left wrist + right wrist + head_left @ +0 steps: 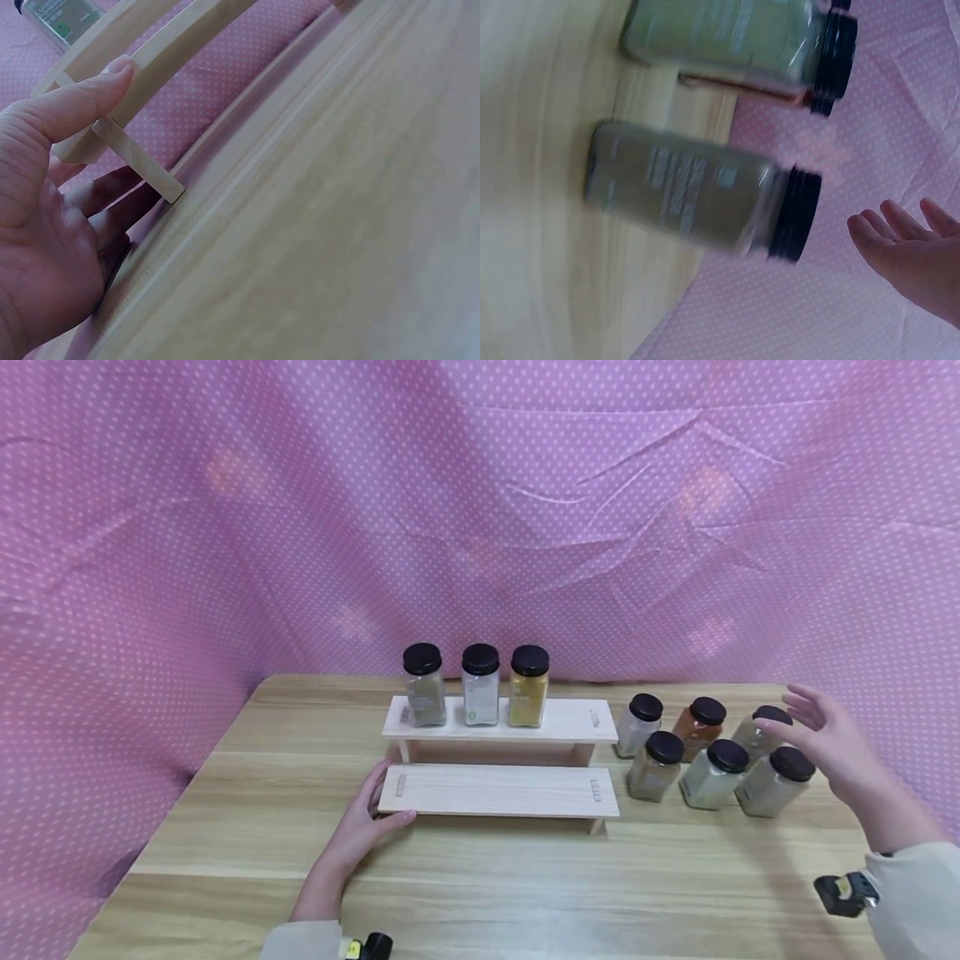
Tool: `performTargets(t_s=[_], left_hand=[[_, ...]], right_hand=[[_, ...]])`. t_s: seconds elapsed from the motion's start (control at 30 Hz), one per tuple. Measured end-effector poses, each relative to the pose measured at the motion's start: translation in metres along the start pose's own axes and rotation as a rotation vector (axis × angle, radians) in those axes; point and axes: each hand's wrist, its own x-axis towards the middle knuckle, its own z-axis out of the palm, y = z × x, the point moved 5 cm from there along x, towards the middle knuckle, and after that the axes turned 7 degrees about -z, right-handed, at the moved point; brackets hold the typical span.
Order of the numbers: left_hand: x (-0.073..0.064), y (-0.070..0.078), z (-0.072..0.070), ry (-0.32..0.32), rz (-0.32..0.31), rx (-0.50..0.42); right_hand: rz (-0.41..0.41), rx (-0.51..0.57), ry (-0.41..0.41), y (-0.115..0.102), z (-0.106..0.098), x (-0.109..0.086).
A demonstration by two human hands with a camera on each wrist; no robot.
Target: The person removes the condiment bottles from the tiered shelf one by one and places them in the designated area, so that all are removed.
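Observation:
My left hand (pixel 352 833) holds the left end of the lower step of a two-step wooden rack (pixel 498 791). In the left wrist view the thumb (pixel 97 97) lies against the board's edge, and the other fingers reach behind the short leg (pixel 142 165). On the upper step (pixel 570 714) stand three black-lidded spice jars: greyish-green (pixel 426 697), white (pixel 481 697) and yellow (pixel 528 697). My right hand (pixel 836 743), fingers parted and holding nothing, hovers by the rightmost jars. Nearest it are a front jar (pixel 768 789) and a back jar (pixel 752 737); the right wrist view shows a gap between hand and lid (pixel 795 214).
Other spice jars stand on the table right of the rack: pale (pixel 634 731), orange-red (pixel 693 735), brownish (pixel 652 775) and light green (pixel 707 783). A pink dotted cloth (pixel 480 527) hangs behind the wooden table (pixel 247 827).

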Motion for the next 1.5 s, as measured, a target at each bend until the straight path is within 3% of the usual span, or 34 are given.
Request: performTargets(t_s=[0.3,0.67,0.83,1.07,1.5], left_hand=[[-0.001,0.001,-0.001,0.003,0.010,-0.006],[-0.003,0.002,0.002,-0.005,-0.007,-0.003],[-0.007,0.009,0.003,-0.013,-0.015,-0.020],[-0.003,-0.001,-0.001,0.011,-0.020,0.007],[-0.002,0.000,0.001,0.008,-0.008,-0.004]], right_hand=[[-0.053,0.016,-0.037,-0.022,0.026,0.015],[-0.096,0.156,-0.055,-0.051,0.067,0.029],[-0.114,0.188,-0.086,-0.069,0.087,0.032],[-0.132,0.230,-0.149,-0.086,0.116,0.036],[-0.186,0.319,-0.178,-0.112,0.162,0.038]])
